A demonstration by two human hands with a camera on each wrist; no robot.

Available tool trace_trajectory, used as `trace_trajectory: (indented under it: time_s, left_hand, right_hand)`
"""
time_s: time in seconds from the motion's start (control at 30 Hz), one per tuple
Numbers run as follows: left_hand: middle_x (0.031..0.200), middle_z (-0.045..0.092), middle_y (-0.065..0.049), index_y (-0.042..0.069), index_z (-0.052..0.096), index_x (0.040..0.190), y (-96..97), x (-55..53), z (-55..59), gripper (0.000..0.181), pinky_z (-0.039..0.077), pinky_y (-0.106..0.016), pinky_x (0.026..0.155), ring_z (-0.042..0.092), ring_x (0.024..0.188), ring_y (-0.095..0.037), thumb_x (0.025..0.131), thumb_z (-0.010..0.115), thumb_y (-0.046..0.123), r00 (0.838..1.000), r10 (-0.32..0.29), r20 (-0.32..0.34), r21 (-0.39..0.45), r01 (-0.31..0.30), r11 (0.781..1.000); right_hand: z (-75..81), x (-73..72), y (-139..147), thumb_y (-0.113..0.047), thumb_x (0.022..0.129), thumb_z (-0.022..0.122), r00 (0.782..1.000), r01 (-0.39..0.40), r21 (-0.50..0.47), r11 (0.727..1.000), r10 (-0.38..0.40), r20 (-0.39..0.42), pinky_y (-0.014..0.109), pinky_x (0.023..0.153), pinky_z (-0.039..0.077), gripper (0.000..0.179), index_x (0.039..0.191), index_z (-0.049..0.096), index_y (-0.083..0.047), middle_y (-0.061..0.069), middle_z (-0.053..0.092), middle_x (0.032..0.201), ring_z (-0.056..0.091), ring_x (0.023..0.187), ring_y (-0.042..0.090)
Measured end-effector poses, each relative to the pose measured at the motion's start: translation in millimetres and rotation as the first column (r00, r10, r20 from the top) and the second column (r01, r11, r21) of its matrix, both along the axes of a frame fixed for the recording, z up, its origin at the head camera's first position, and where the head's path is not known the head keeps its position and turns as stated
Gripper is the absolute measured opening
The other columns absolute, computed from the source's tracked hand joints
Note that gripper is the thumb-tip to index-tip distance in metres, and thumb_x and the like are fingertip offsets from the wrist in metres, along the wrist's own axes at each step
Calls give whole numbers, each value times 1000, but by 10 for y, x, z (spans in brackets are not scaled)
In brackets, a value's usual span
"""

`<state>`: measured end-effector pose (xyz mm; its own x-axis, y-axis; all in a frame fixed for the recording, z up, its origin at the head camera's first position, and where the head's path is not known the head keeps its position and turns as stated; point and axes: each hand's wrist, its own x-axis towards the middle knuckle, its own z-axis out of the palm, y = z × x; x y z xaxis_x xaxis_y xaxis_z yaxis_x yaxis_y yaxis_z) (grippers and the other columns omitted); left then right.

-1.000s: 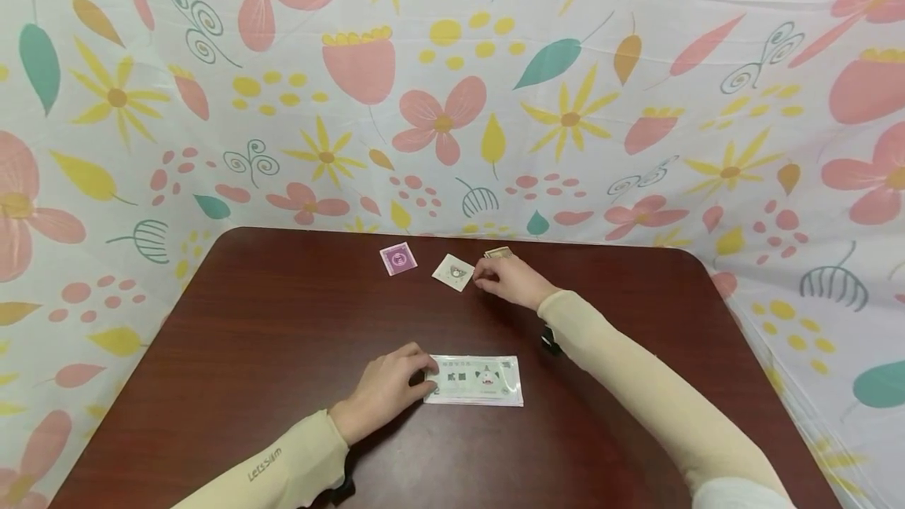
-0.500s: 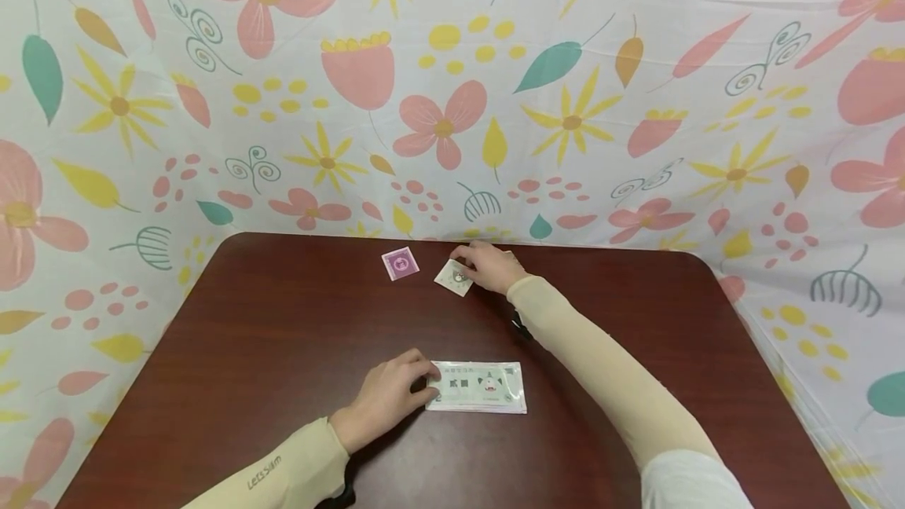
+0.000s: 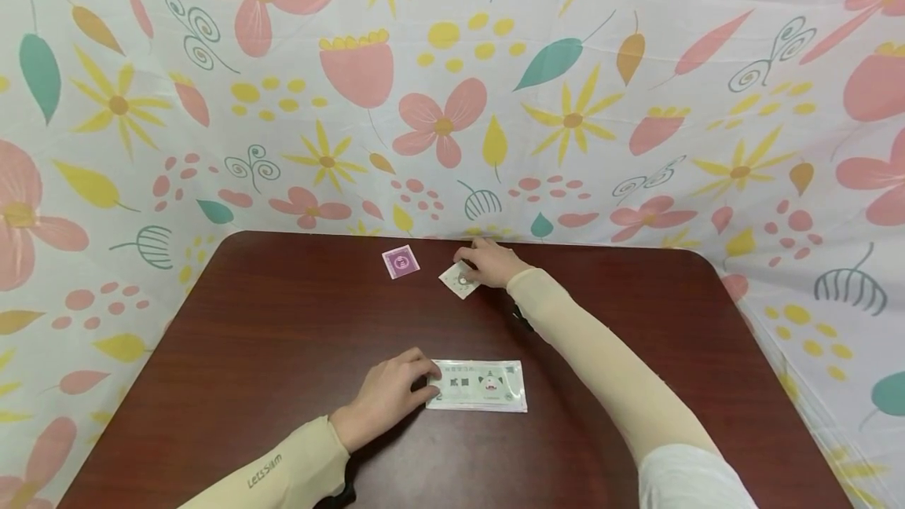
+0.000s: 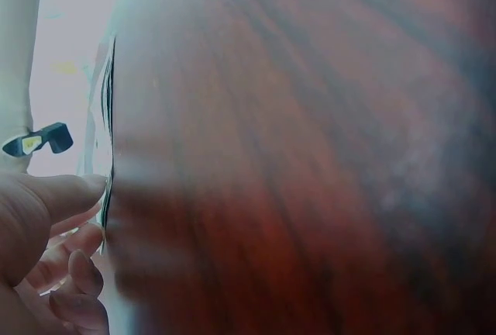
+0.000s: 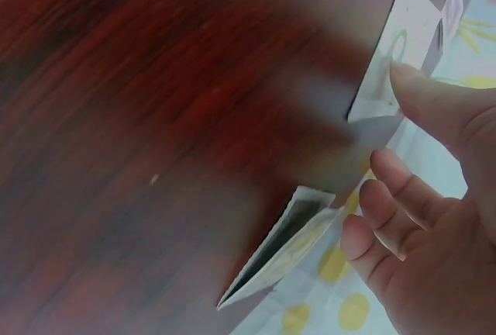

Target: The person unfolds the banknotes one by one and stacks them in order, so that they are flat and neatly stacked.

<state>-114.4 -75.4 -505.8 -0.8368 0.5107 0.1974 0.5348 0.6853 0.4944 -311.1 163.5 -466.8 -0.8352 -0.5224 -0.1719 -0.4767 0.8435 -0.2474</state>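
Observation:
A stack of pale green play banknotes (image 3: 481, 386) with a cartoon face lies near the middle of the table. My left hand (image 3: 389, 389) holds its left end, thumb at the near side and fingers farther back; the left wrist view shows the stack's layered edge (image 4: 107, 118). Toward the back, my right hand (image 3: 491, 264) is over a pale square card (image 3: 458, 281) with a small drawing, covering its right part. In the right wrist view the thumb (image 5: 426, 98) touches this card, while three other fingers are loosely bent; the index finger is hidden.
To the left of the pale card lies a purple square card (image 3: 401, 262). The right wrist view shows a folded brownish paper (image 5: 291, 250) on the dark wooden table (image 3: 283, 320), below the fingertips. A floral cloth (image 3: 438, 179) hangs right behind the table's back edge.
My right hand has moved left and back, over the pale card, which has shifted slightly right. The folded paper is now hidden behind this hand in the head view. My left hand stays put.

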Motion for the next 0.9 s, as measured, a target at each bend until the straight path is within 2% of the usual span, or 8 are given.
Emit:
trace_trajectory:
  time_s: [0.23,0.4,0.5,0.73,0.9]
  left_hand:
    - [99,67,6,16,77,103,-2,5,5,15,53,-32,67,63,79,-9,89,83,20,1000,-4,-6,-2,4,1000]
    - [99,67,6,16,77,103,-4,12,11,15,52,-32,67,62,78,-9,90,83,19,1000,-7,6,3,7,1000]
    - [99,66,6,16,77,103,-4,14,11,15,52,-31,66,62,78,-9,90,83,19,1000,-8,6,3,8,1000]
    - [99,66,5,16,77,102,3,20,12,15,52,-32,66,62,77,-9,89,83,18,1000,-7,-9,6,7,1000]
    - [98,67,5,16,77,102,5,22,8,15,52,-32,66,61,77,-8,89,83,19,1000,-5,-23,-6,4,1000]
  right_hand:
    - [45,4,56,-29,96,77,1000,10,10,1000,-11,16,43,86,48,27,116,67,-14,11,52,115,49,100,27]
    - [68,36,72,-32,94,80,999,35,43,998,-37,37,42,85,47,31,111,67,-9,11,55,113,51,95,26]
    - [69,58,86,-29,94,80,998,47,39,998,-48,37,42,85,48,27,107,67,-8,9,58,109,53,92,25]
    - [42,120,164,-16,99,73,998,54,-60,997,-51,48,38,81,47,10,96,65,-10,3,64,88,54,78,19]
    - [21,203,257,-10,97,74,997,64,-175,982,-55,55,34,76,52,6,99,69,-7,5,70,91,62,80,20]
